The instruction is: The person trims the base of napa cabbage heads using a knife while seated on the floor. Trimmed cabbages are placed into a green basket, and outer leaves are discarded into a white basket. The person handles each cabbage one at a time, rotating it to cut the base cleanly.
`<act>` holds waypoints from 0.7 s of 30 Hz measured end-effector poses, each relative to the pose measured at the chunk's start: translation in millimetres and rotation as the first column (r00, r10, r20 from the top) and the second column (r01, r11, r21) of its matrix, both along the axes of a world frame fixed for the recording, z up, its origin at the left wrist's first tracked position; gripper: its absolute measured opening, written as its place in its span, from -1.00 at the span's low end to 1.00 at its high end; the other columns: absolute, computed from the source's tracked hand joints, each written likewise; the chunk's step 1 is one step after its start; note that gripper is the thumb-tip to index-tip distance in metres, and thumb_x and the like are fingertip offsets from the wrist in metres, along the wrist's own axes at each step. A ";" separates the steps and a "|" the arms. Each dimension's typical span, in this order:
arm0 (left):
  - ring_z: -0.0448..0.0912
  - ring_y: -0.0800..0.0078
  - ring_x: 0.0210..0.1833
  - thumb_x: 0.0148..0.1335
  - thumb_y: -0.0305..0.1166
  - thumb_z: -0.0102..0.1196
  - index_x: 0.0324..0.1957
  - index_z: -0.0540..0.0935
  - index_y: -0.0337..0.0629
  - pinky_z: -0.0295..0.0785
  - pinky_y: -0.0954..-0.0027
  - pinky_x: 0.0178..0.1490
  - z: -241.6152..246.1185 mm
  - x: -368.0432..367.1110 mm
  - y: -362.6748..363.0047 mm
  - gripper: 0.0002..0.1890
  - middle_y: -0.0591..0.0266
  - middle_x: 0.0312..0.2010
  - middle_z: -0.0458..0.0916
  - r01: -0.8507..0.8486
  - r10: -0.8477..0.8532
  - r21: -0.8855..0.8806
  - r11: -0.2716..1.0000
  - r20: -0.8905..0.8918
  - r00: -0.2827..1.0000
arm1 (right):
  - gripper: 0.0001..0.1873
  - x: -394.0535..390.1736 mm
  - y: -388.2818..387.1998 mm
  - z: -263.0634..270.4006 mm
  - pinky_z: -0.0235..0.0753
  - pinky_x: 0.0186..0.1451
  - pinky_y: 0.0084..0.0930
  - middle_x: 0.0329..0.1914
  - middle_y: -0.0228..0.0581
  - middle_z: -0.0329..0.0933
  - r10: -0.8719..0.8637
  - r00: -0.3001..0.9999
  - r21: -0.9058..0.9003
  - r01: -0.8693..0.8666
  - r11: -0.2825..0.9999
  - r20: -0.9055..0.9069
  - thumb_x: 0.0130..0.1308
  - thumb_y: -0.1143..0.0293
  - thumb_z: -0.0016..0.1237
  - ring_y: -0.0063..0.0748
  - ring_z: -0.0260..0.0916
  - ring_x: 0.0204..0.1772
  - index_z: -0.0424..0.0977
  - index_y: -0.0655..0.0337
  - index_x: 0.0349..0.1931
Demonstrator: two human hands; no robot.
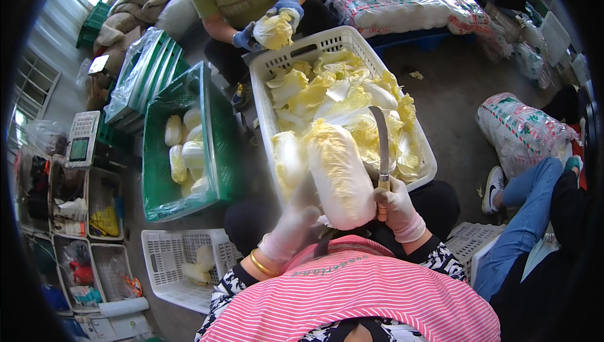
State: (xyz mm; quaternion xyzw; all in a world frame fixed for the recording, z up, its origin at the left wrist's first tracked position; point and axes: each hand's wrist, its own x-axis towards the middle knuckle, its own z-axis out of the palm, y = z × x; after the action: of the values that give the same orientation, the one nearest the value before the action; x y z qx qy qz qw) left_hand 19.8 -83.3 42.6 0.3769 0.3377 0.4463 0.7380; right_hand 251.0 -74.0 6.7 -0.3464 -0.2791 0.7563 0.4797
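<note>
A large napa cabbage (340,174) with pale yellow leaves is held up in front of my chest, over the near edge of a white plastic crate (265,106). My left hand (299,221), in a white glove, grips its left side; the fingers are partly hidden and blurred. In my gloved right hand (398,212) is a curved-bladed knife (383,153) with a wooden handle, its blade pointing up and away from me. That hand is close beside the cabbage's right side. Loose cabbage leaves (325,89) fill the crate, and another pale cabbage piece (288,158) lies at its left.
Across the crate, a co-worker in blue gloves holds a smaller cabbage (273,30). A plastic-lined green crate (219,153) with several cabbages stands at left. Below it is another white crate (165,266). Wrapped bundles (524,129) and a seated person's legs (528,200) are at right.
</note>
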 end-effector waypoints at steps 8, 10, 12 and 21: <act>0.43 0.28 0.26 0.02 0.02 0.42 0.40 0.20 -0.22 0.37 0.22 0.28 -37.9 -12.9 -6.3 0.00 0.13 0.26 0.40 -0.011 0.036 -0.170 0.985 0.146 0.989 | -0.57 -18.2 3.9 32.2 0.49 -0.44 -0.66 -0.05 -0.07 0.60 0.037 0.965 -0.059 -0.022 0.998 0.260 0.23 0.64 -0.05 -0.52 0.55 -0.24 0.39 0.48 0.15; 0.41 0.27 0.28 0.02 -0.06 0.44 0.40 0.20 -0.26 0.33 0.22 0.32 -41.0 -14.3 -6.8 0.00 0.13 0.29 0.38 -0.008 0.018 -0.142 0.990 0.069 0.997 | -0.55 -20.2 9.3 37.7 0.44 -0.47 -0.70 -0.14 -0.16 0.61 -0.011 0.956 -0.047 0.026 0.999 0.292 0.23 0.56 0.03 -0.59 0.48 -0.41 0.40 0.44 0.16; 0.44 0.31 0.23 0.04 -0.31 0.30 0.41 0.20 -0.28 0.35 0.31 0.29 -39.1 -17.4 -3.5 -0.12 0.11 0.26 0.40 -0.049 0.054 -0.100 0.994 0.055 0.997 | -0.54 -21.2 12.3 42.3 0.36 -0.54 -0.71 -0.33 -0.32 0.53 0.027 0.930 -0.042 -0.013 0.999 0.367 0.22 0.47 0.10 -0.65 0.36 -0.56 0.41 0.39 0.14; 0.43 0.24 0.25 -0.04 0.23 0.34 0.33 0.34 -0.13 0.32 0.20 0.36 -42.3 1.9 -26.3 -0.03 0.16 0.25 0.45 0.214 0.215 -0.586 0.781 0.574 0.790 | -0.69 -46.4 5.3 29.7 0.30 -0.56 -0.71 -0.45 -0.40 0.49 0.026 0.935 -0.203 0.050 0.978 0.354 0.29 0.37 0.08 -0.67 0.32 -0.62 0.50 0.34 -0.02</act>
State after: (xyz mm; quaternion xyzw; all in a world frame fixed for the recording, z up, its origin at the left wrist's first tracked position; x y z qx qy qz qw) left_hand 21.6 -109.6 0.3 -0.0546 0.2079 0.4064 0.8880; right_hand 204.5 -68.7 36.3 -0.5274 -0.2779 0.7035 0.3869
